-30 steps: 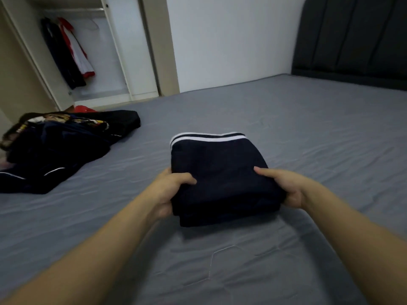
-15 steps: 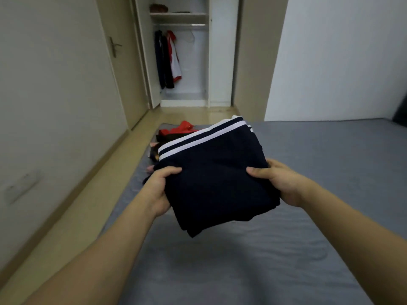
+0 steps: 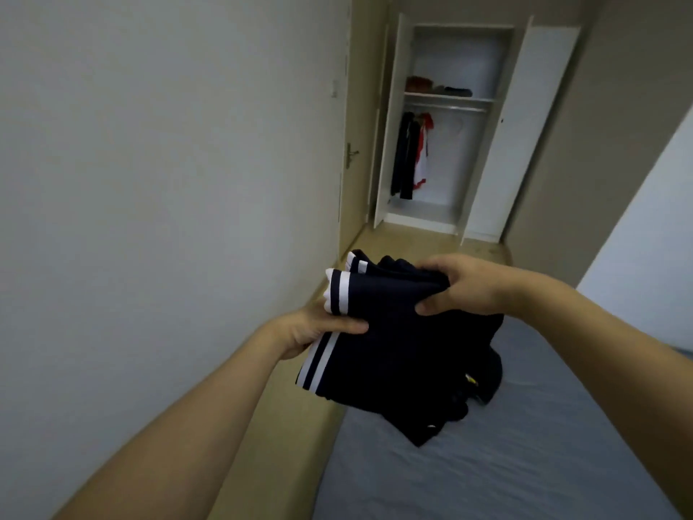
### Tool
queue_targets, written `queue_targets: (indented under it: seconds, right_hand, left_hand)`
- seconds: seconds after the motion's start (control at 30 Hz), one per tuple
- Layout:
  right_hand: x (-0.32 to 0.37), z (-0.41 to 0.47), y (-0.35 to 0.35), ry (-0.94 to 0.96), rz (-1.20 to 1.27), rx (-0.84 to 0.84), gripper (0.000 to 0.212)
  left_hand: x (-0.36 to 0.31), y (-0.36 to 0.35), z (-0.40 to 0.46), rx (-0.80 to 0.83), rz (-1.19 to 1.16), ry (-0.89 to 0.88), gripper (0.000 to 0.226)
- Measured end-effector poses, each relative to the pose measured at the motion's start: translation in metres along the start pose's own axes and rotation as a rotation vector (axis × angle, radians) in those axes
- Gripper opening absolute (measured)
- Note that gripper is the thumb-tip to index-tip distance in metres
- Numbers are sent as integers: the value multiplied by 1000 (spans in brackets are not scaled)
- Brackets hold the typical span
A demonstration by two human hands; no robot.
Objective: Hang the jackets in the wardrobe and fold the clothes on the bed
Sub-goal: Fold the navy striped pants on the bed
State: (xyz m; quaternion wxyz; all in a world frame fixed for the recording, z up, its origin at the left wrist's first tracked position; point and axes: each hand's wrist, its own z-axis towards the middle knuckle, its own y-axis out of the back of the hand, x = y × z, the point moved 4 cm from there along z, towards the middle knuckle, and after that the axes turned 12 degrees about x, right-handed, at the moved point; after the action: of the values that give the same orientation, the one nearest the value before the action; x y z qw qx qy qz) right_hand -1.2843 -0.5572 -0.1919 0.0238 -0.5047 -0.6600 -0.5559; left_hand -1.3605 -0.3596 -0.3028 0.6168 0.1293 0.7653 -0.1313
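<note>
Hands up: your left hand (image 3: 318, 330) and right hand (image 3: 468, 285) each grip the folded navy garment (image 3: 393, 332), held above the bed (image 3: 525, 463), wardrobe (image 3: 450, 125) open ahead.

Grey-sheeted bed (image 3: 525, 474); heap of dark clothes (image 3: 472, 392) directly on its near-left edge

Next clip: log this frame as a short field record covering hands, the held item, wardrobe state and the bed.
left hand: grips the striped edge of the folded navy garment
right hand: grips the garment's far edge
garment position: held up above the dark clothes pile
bed: grey sheet, pile at its near-left part
wardrobe: doors open, dark and red-white jackets hanging, items on shelf
</note>
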Motion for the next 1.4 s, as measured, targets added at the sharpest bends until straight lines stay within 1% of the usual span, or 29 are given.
queue_targets:
  seconds: [0.1,0.17,0.27,0.33,0.4,0.47,0.5,0.6,0.67,0.7,0.8,0.9,1.0,1.13,1.27,1.33,1.4]
  right_hand:
    - [77,26,18,3,-57,14,36]
    - [115,41,27,1,-71,-8,35]
    - [147,62,41,3,-2,-106,34]
    - [152,75,51,25,91,-211,42]
    - [150,90,60,98,267,-340,57]
    - [143,108,65,220,534,-462,75]
    - [139,121,66,275,654,-504,80]
    - [123,169,65,368,978,-586,92]
    - [107,206,66,397,1113,-634,95]
    - [101,226,68,399,1144,-628,92]
    - [92,289,83,382,1150,-571,69]
    - [92,347,133,378,1162,-648,56]
    - [91,399,192,395,1149,-722,49]
    - [72,473,262,360,1109,-812,40]
    - [32,563,325,325,1088,-894,33]
    - [9,612,360,319,1092,-924,27]
    - [-17,662,400,313,1087,-943,28]
  left_hand:
    - [-50,52,-41,-3,-17,-94,47]
    - [-80,82,-65,-53,31,-136,46]
    - [-114,120,-85,-172,46,-210,36]
    - [-131,144,-89,-212,32,-279,30]
    - [-141,169,-86,-244,-11,-338,26]
    - [-147,195,-77,-252,-78,-377,27]
    - [-148,207,-69,-247,-112,-383,30]
    - [-143,243,-41,-224,-188,-365,38]
    - [-141,271,-18,-226,-236,-356,40]
    - [-141,286,-5,-233,-251,-356,40]
    - [-149,338,37,-257,-238,-359,37]
    - [-174,392,88,-321,-222,-335,42]
    - [-201,444,140,-389,-197,-337,40]
    - [-233,510,223,-446,-182,-358,36]
    - [-247,582,325,-494,-197,-359,30]
    - [-251,617,381,-492,-214,-361,29]
    - [-257,656,441,-490,-223,-367,26]
